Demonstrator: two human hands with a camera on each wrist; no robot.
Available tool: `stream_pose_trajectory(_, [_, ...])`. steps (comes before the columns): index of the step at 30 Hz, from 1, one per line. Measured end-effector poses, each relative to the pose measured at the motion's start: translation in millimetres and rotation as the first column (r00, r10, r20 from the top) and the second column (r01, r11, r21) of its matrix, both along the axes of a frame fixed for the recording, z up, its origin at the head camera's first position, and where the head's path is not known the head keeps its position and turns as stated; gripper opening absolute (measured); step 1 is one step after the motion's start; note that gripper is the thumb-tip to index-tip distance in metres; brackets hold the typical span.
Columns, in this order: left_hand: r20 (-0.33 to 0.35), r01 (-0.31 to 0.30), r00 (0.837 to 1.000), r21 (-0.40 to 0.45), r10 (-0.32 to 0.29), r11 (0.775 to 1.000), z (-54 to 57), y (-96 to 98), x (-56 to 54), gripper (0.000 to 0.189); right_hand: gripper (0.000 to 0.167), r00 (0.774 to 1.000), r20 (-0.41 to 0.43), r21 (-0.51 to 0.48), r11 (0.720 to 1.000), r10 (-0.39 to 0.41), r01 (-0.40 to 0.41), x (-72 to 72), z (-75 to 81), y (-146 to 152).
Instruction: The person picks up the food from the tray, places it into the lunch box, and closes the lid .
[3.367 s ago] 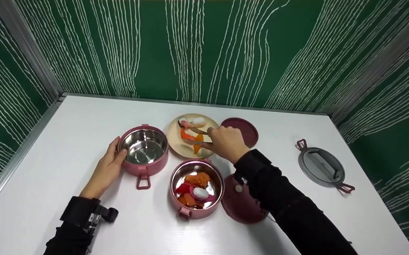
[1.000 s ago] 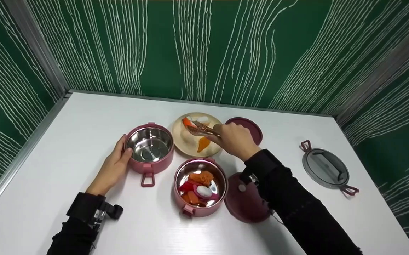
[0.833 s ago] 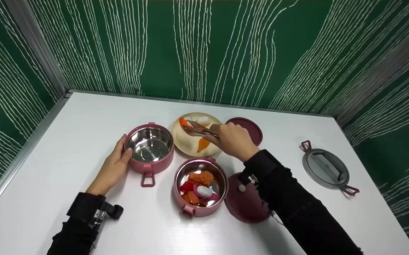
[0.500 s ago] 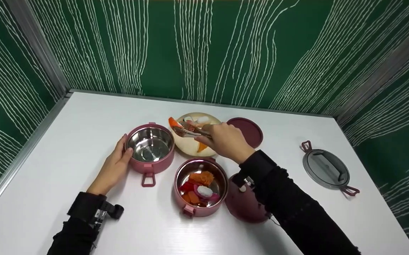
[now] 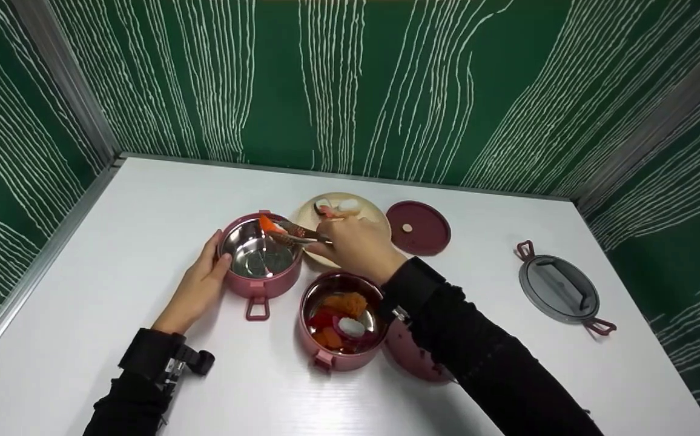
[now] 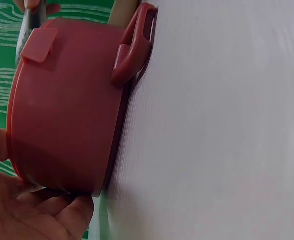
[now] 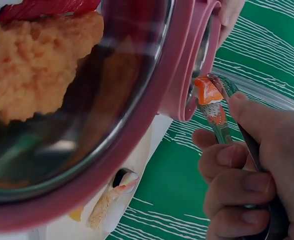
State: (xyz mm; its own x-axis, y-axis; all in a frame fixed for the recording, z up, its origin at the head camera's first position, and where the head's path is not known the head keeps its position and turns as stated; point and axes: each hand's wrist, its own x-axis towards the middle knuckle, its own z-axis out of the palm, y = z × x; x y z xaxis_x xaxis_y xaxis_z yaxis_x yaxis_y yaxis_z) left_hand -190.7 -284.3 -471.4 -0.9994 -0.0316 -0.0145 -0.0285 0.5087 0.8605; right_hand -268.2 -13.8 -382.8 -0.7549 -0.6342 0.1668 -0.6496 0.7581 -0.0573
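On the left stands a pink steel-lined lunch box (image 5: 269, 288), a small handle hanging down its front. My left hand (image 5: 200, 286) grips its left side, thumb at the rim and fingers round the wall. My right hand (image 5: 359, 247) holds metal tongs (image 5: 294, 232) with perforated tips. Pinched in the tongs is an orange-and-white piece of sushi (image 7: 208, 90), which overlaps the inside of this lunch box near the right part of its rim. Behind the right hand lies a cream plate (image 5: 380, 221), partly hidden, with shrimp sushi (image 5: 327, 211) and a white-topped piece (image 5: 347, 206).
A second pink lunch box (image 5: 350, 362) stands in front of the plate, with orange, red and white food pieces inside. Right of it, a dark red lid (image 5: 413, 351) is partly under the arm. Another dark red lid (image 5: 429, 221) and a grey handled lid (image 5: 559, 287) lie further right.
The tongs picked the orange sushi off the plate and carried it left, over the lunch box that my left hand holds. The left hand has stayed on the same lunch box.
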Motion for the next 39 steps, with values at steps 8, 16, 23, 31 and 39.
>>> stream_pose_trajectory(8, [0.005, -0.001, 1.0, 0.016, 0.001, 1.0, -0.1, 0.1, -0.1, 0.059, 0.038, 0.997, 0.069, 0.091, 0.995, -0.039, 0.033, -3.4, -3.7, -18])
stream_pose_trajectory(16, [-0.012, 0.005, 1.0, 0.021, -0.005, 1.0, -0.3, 0.5, -0.3, 0.059, 0.04, 0.996, 0.076, 0.152, 0.988, -0.042, 0.03, 0.9, -8.9, -35])
stream_pose_trajectory(23, [-0.031, 0.015, 0.999, 0.022, -0.015, 1.0, 0.7, -0.1, 0.4, 0.059, 0.041, 1.0, -0.017, 0.182, 0.983, -0.02, 0.023, 2.8, -7.0, -39])
stream_pose_trajectory(31, [-0.022, 0.008, 1.0, 0.0, -0.008, 1.0, 0.7, 0.6, 0.0, 0.058, 0.043, 0.999, 0.002, 0.201, 0.979, -0.04, 0.039, 4.5, -4.5, -43])
stream_pose_trajectory(39, [-0.008, 0.004, 1.0, 0.021, -0.003, 1.0, -2.1, -0.3, -1.2, 0.059, 0.046, 0.999, 0.008, 0.201, 0.978, -0.05, 0.048, 5.4, -5.0, -43])
